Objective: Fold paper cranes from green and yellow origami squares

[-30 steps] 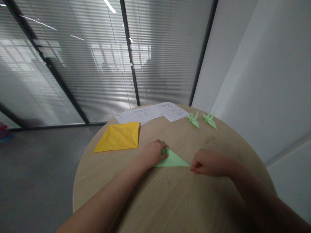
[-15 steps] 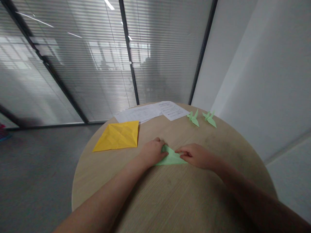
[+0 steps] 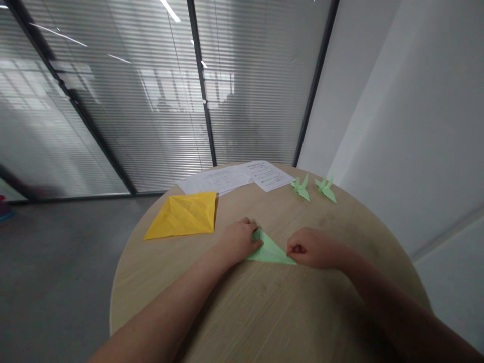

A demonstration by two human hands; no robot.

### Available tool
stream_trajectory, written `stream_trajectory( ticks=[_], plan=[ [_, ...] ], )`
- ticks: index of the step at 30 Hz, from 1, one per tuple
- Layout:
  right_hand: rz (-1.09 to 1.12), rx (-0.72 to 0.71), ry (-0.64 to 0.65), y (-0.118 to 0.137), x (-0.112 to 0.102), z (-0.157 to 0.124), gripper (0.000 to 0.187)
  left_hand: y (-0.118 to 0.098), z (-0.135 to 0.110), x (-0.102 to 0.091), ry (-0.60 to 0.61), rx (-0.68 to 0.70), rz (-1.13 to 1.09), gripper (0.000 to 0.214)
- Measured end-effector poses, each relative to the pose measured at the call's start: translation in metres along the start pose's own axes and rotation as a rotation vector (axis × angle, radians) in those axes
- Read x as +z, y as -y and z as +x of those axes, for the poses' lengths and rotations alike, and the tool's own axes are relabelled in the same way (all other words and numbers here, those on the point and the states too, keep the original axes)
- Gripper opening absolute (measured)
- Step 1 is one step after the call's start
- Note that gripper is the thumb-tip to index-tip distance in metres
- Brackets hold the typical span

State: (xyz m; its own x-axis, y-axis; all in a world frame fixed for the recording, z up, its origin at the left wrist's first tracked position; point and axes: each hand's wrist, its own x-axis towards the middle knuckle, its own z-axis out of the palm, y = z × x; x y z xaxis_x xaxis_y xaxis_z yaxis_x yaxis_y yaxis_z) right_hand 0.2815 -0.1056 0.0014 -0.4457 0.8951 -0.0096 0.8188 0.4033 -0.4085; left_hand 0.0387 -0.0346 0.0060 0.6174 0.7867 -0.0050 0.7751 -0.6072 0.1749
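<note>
A light green folded paper (image 3: 270, 253) lies on the table in front of me, its pointed corner towards the right. My left hand (image 3: 239, 241) grips its left part, thumb on top and fingers at the far edge, hiding that end. At the right corner, my right hand (image 3: 313, 248) is curled with thumb and fingertips pressed together against the paper.
A yellow folded sheet (image 3: 185, 216) lies left of my hands on the round wooden table (image 3: 242, 307). Behind are printed white papers (image 3: 269, 176). Two green paper cranes (image 3: 301, 190) stand at the far right. Beyond rises a blind-covered glass partition (image 3: 257, 116).
My right hand has slid right along the green paper to its corner, and its fingers have curled in. More of the paper's right side shows. My left hand stays in place.
</note>
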Motion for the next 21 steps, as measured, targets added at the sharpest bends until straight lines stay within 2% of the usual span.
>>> stream_trajectory(
  ticks=[2, 7, 11, 14, 21],
  plan=[
    [-0.011, 0.008, -0.024, 0.0, 0.0, 0.002, 0.017, 0.0, 0.0, 0.001, -0.005, -0.008, -0.001, 0.04],
    [-0.014, -0.05, -0.196, -0.003, 0.007, 0.011, 0.022, 0.0, 0.001, 0.001, -0.053, -0.012, -0.004, 0.04],
    [-0.063, -0.14, -0.189, -0.012, 0.014, 0.013, 0.028, 0.003, 0.001, 0.001, -0.077, 0.015, -0.002, 0.042],
    [-0.108, -0.116, -0.182, -0.014, 0.015, 0.013, 0.03, 0.003, 0.001, 0.001, -0.071, 0.041, 0.026, 0.04],
    [-0.118, -0.164, -0.178, -0.015, 0.01, 0.011, 0.019, 0.002, 0.001, 0.004, -0.091, 0.042, 0.052, 0.036]
  ],
)
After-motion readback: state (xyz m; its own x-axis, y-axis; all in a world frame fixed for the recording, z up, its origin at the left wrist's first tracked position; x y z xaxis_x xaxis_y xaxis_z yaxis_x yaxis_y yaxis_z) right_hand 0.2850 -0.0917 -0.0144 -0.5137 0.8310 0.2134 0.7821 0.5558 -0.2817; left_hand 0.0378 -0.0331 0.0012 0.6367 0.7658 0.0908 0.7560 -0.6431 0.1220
